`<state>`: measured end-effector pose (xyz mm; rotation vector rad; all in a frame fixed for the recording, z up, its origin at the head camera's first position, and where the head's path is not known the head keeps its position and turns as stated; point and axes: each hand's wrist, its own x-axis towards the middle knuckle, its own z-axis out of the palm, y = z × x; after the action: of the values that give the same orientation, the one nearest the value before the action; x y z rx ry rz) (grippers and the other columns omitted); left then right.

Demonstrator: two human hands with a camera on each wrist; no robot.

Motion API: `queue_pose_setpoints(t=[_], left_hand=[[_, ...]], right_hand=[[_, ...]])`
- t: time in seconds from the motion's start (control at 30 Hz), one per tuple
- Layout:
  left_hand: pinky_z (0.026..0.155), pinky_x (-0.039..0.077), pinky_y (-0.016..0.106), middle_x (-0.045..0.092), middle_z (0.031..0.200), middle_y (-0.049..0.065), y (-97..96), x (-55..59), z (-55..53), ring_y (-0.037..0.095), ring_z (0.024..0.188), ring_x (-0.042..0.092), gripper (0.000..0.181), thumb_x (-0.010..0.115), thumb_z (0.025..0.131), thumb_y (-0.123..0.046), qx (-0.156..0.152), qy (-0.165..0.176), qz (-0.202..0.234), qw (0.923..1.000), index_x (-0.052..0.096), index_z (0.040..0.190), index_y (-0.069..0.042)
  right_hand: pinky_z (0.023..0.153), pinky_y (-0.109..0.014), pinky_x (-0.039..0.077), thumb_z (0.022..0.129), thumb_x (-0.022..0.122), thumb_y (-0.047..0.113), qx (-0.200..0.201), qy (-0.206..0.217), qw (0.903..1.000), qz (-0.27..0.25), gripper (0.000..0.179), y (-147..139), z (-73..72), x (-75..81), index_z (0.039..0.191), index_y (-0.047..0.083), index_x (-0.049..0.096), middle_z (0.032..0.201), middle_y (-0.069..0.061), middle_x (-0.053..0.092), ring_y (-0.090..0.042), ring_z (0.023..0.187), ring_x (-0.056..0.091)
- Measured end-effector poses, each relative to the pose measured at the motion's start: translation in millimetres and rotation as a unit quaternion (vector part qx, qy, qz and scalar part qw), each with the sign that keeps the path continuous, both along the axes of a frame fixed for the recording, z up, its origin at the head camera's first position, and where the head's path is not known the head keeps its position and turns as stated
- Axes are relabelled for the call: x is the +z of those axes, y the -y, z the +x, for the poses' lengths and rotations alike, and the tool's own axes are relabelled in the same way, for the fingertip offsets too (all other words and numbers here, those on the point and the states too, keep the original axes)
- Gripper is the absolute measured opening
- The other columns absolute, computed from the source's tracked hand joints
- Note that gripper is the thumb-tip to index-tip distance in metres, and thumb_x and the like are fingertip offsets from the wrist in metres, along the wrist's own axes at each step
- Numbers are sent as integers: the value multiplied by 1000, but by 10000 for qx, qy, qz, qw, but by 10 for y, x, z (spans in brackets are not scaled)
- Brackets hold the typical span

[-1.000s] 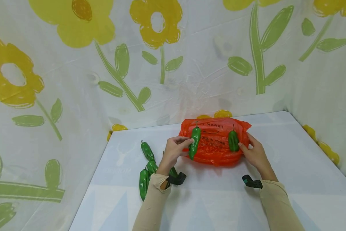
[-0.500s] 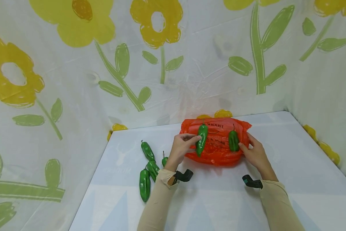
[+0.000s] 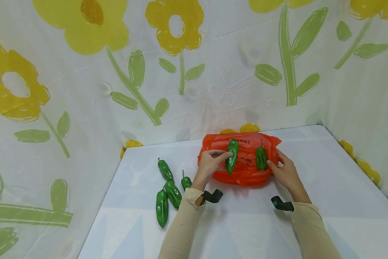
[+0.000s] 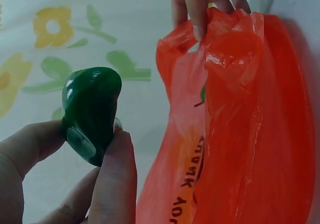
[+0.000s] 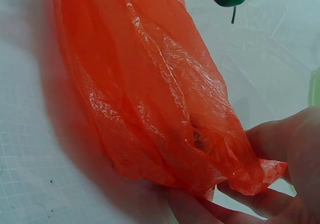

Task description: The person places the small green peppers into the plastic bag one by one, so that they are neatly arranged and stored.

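Observation:
My left hand (image 3: 210, 163) pinches a long glossy green pepper (image 3: 232, 157) between thumb and fingers, holding it in front of a red plastic bag (image 3: 245, 178). In the left wrist view the pepper (image 4: 92, 108) appears nearly end-on, apart from the bag. My right hand (image 3: 284, 171) grips the bag's right edge, and the bag stands with its mouth spread. A second green pepper (image 3: 261, 158) lies within the bag's mouth beside the right thumb. Bag folds hide most of that pepper in the left wrist view. Black printed lettering shows on the bag.
Several green peppers lie on the white table to the left, among them one pepper (image 3: 162, 208) at the front and another pepper (image 3: 165, 169) farther back. A flower-printed curtain (image 3: 213, 90) hangs behind the table (image 3: 245, 230).
My left hand has moved right with its pepper, from the bag's left side toward its middle. The right hand has stayed on the bag's right edge.

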<state>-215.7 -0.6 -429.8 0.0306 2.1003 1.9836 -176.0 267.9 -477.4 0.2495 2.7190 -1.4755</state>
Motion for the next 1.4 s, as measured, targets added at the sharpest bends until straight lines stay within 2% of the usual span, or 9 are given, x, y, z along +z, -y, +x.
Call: queue_pose_setpoints(t=[0.3,0.6,0.83,1.4], left_hand=[[74,66,38,77,107,10,-104,22,-8,16,87,76,30,83,89,-27,34,24,76,10000,79,109,-5],[80,65,38,77,107,6,-229,-8,-23,14,86,75,32,83,89,-32,52,-54,-190,9998,79,110,-8],[79,65,35,77,108,6,-299,-30,-22,16,87,76,32,82,90,-32,67,-137,-291,9995,79,110,-7],[81,65,35,77,104,3,-411,-71,-67,17,87,77,28,83,89,-29,215,40,-378,9990,79,108,-9]], right_hand=[[109,-66,44,110,49,31,42,-44,10000,19,71,9,-6,-15,166,9,12,164,-33,29,-56,147,34],[108,-64,46,110,49,30,103,-153,9998,-22,71,-8,0,-42,166,9,13,164,-32,29,-56,147,35],[108,-64,46,109,50,28,100,-162,9998,-19,70,-4,-8,-40,166,8,13,164,-32,29,-56,147,35],[108,-64,45,109,50,28,105,-177,9998,-28,71,-2,-4,-30,166,9,13,165,-32,28,-55,149,32]])
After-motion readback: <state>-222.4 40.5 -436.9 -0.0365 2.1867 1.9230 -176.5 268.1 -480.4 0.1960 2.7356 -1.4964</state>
